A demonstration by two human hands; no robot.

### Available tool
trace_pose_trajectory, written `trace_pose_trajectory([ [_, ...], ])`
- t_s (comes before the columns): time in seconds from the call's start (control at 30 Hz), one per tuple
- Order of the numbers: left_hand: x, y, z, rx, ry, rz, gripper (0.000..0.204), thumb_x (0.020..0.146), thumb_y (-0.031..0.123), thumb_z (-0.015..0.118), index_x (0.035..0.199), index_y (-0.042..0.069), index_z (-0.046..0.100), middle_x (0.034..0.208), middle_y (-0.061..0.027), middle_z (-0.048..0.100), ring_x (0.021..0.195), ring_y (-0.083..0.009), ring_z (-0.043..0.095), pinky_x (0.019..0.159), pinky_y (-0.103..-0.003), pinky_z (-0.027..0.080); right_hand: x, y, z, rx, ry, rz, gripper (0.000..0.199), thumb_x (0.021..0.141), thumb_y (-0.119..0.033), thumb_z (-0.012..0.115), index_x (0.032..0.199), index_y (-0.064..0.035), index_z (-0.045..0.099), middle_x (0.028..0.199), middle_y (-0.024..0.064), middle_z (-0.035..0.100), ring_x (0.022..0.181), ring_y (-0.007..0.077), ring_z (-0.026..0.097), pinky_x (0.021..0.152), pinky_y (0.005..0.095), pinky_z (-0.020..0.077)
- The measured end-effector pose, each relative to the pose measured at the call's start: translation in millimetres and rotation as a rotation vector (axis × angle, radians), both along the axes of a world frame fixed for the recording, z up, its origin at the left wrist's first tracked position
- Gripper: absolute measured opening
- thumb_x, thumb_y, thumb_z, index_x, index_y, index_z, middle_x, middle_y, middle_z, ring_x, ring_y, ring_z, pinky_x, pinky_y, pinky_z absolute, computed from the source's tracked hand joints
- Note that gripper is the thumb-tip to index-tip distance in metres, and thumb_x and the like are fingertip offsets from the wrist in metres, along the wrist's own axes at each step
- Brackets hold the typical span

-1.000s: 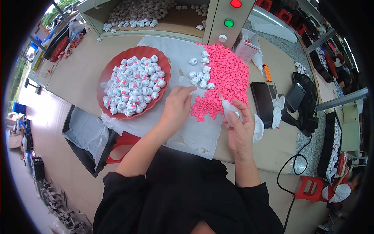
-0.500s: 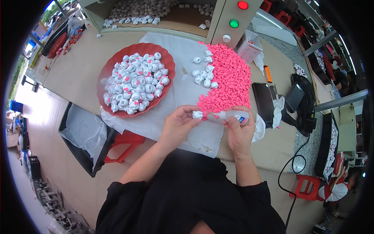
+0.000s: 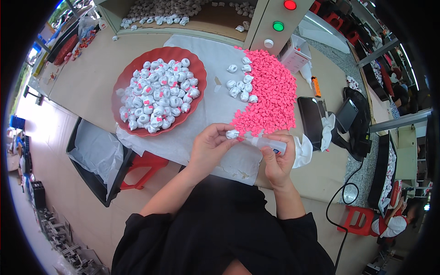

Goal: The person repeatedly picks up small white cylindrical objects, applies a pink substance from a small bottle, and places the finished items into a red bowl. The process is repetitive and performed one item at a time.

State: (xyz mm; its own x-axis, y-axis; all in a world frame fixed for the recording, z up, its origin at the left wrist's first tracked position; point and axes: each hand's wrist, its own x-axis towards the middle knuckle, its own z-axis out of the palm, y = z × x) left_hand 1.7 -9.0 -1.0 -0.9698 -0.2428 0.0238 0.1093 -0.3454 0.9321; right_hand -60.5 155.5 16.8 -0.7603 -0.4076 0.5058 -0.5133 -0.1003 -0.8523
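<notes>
Between the thumb and fingertips of my left hand (image 3: pixel 210 145) is a small white rounded piece (image 3: pixel 232 134), its details too small to make out. My right hand (image 3: pixel 280 166) is closed around a clear squeeze bottle (image 3: pixel 266 145) with a narrow nozzle, probably glue. The nozzle points left at the white piece, its tip at or very close to it; contact cannot be made out. Just beyond both hands spreads a heap of small pink pieces (image 3: pixel 272 91). Several loose white pieces (image 3: pixel 239 85) lie along the heap's left edge.
A red scalloped bowl (image 3: pixel 200 68) at the left holds many white pieces, some with pink bits. White sheeting (image 3: pixel 215 110) covers the table. A phone (image 3: pixel 310 121), an orange box (image 3: pixel 316 87) and crumpled tissue (image 3: pixel 303 152) lie right. A cabinet with lit buttons (image 3: pixel 278 26) stands behind.
My right hand has shifted slightly left and down, and the bottle has tilted so its base sits lower. The left hand still holds the white piece in nearly the same place.
</notes>
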Motion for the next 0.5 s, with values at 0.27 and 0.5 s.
trace_pose_trajectory([
  [0.27,-0.2,-0.4,-0.8,-0.004,-0.006,-0.005,0.027,0.080,-0.006,0.056,0.106,-0.005,0.048,0.097,-0.0105,0.058,0.090,-0.0126,0.058,0.079,-0.022,0.047,-1.2,0.9,-4.0,0.044,0.037,-0.020,0.026,0.079,-0.010,0.062,0.097,0.0000,0.047,0.088,0.0101,0.049,0.076,0.0160,0.048,0.067,0.0254,0.0394],
  [0.5,-0.3,-1.2,-1.6,-0.001,0.006,-0.022,0.027,0.080,-0.006,0.055,0.107,-0.005,0.048,0.098,-0.0116,0.058,0.090,-0.0132,0.058,0.079,-0.022,0.047,-1.5,0.7,-3.9,0.057,0.032,-0.012,0.026,0.079,-0.010,0.062,0.097,0.0000,0.047,0.088,0.0101,0.049,0.075,0.0160,0.048,0.066,0.0257,0.0390],
])
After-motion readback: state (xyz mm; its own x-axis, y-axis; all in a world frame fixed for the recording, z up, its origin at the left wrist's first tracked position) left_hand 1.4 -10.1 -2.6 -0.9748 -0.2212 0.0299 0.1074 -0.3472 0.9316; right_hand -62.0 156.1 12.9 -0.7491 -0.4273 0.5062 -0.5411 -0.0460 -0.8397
